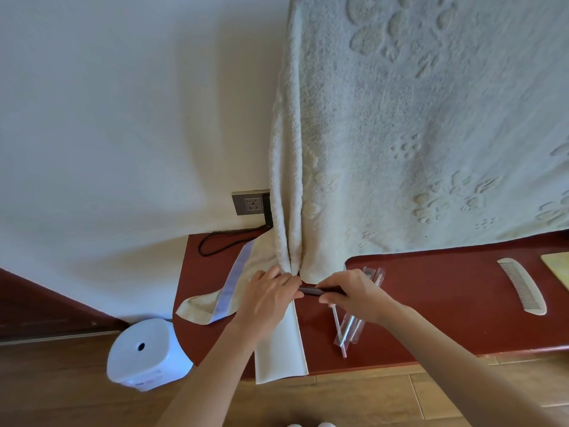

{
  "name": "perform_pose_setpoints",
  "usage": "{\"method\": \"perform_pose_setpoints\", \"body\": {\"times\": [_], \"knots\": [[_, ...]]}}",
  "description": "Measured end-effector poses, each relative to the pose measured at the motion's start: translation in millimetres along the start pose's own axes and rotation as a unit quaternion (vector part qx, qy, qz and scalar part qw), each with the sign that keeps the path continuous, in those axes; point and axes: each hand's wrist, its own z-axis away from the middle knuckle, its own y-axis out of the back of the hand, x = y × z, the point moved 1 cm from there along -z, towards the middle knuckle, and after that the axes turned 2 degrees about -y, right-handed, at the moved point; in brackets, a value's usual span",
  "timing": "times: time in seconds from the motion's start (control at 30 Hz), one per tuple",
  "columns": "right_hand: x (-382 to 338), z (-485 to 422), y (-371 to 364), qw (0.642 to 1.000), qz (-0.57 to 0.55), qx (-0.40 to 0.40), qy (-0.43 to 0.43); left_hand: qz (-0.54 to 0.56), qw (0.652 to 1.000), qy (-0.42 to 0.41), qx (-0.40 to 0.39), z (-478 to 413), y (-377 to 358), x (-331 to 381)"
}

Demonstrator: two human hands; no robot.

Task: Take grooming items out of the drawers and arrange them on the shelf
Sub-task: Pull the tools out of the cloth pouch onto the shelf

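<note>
Two hands meet right at the foot of the hanging towel, and both are on one slim dark stick. The left hand has its fingers curled over the stick's left end. The right hand pinches the other end between thumb and fingers. What the stick is, I cannot tell. It sits level, just in front of the towel's gathered bottom, above the red-brown shelf.

Just right of the towel's foot, partly under the right hand, a bundle of clear-wrapped sticks lies on the shelf. Further right of the towel's foot, well apart, lies a pale comb, teeth facing left. In front of the towel, a flat white strip runs under the left wrist to the shelf's near edge. Left of the towel there's a wall socket with a dark cable looping below it. Down on the floor, left and forward of the towel, stands a white appliance.
</note>
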Motion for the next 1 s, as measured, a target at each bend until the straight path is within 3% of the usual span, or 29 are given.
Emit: {"method": "perform_pose_setpoints", "body": {"times": [0.2, 0.3, 0.4, 0.8, 1.0], "knots": [[3.7, 2.9, 8.0, 1.0, 0.0, 0.009, -0.007, 0.113, 0.993, 0.031, -0.016, 7.5, 5.0, -12.3], [20.8, 11.6, 26.2, 0.997, 0.018, 0.06, -0.034, 0.141, 0.979, 0.128, -0.077, 21.4, 1.0, -37.7], [49.2, 32.2, 58.0, 0.99, 0.014, 0.123, -0.069, 0.115, 0.971, 0.188, -0.09, 53.0, 5.4, -76.5], [47.9, 21.2, 22.9, 0.993, 0.031, 0.105, -0.037, 0.137, 0.98, 0.141, -0.043, 41.7, -1.1, -46.8], [41.5, 15.4, 8.7, 0.99, 0.018, 0.112, -0.087, 0.161, 0.976, 0.139, -0.047, 40.8, -16.3, -37.8]]}}
